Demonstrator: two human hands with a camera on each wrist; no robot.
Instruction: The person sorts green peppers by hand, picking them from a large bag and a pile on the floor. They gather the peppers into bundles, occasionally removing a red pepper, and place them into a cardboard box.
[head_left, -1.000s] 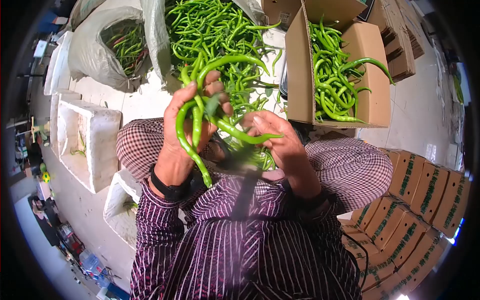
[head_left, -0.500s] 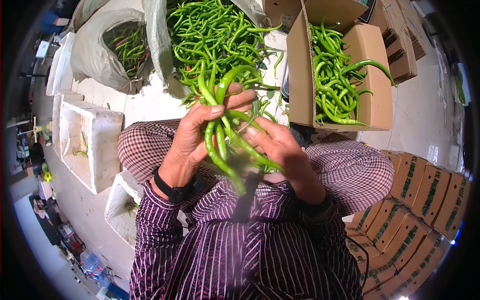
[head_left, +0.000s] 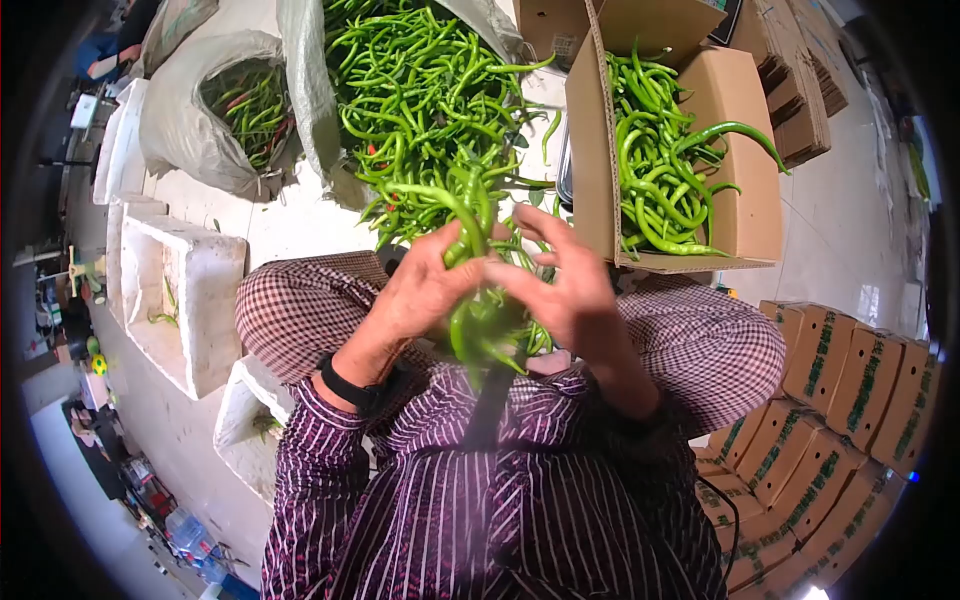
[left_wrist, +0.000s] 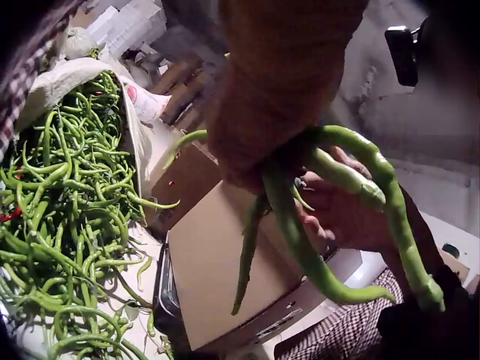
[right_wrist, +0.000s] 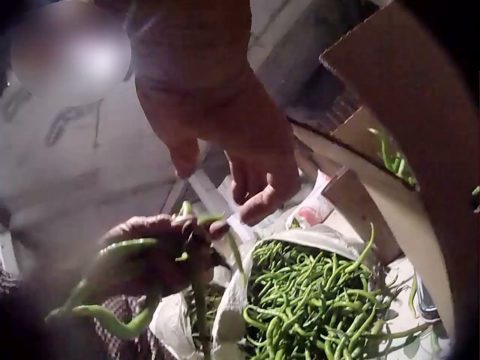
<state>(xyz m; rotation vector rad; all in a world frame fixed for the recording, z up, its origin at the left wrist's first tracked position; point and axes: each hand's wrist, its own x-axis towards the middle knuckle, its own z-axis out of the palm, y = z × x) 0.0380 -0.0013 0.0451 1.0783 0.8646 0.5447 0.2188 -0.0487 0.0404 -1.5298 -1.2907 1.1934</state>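
Observation:
My left hand (head_left: pixel 425 285) grips a small bunch of long green chili peppers (head_left: pixel 468 335), whose curved ends stick out above and below the fist. In the left wrist view, several peppers (left_wrist: pixel 307 251) hang out of that hand, one of them thin and dark. My right hand (head_left: pixel 575 290) is close beside the bunch, blurred, its thumb reaching across toward the left hand. The right wrist view shows this right hand (right_wrist: pixel 225 131) with loosely bent fingers and nothing between them, just above the held peppers. Ahead spreads a heap of green chili peppers (head_left: pixel 430 110) in an opened pale sack (head_left: pixel 310 90).
At the front right stands an open cardboard box (head_left: pixel 740 150) partly filled with green peppers (head_left: pixel 655 185). A second pale bag (head_left: pixel 175 130) with mixed green and reddish peppers lies at the left. White foam boxes (head_left: pixel 205 310) stand left of my knee; printed cartons (head_left: pixel 840 370) are stacked at right.
The left hand has turned and closed around the bunch, bringing it lower before me. The right hand, earlier with its fingers at a pepper, has lifted off and spread its fingers.

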